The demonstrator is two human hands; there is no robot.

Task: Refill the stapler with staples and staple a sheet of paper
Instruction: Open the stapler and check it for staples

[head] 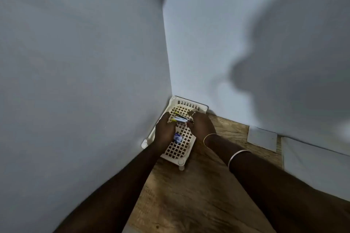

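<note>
Single head-worn view, wide-angle. Aimed forward and steeply down into the far corner of the wooden surface point(189, 204), at the meeting of two pale walls point(75, 62). Placed high and well back: looking along both forearms from the bottom edge up to the left hand point(164, 130) and right hand point(202, 126), small at mid-frame over a white lattice basket point(178, 149) in that corner. Upper half given over to walls. Marked bending at the margins. Blurred throughout; grips not resolvable.
</note>
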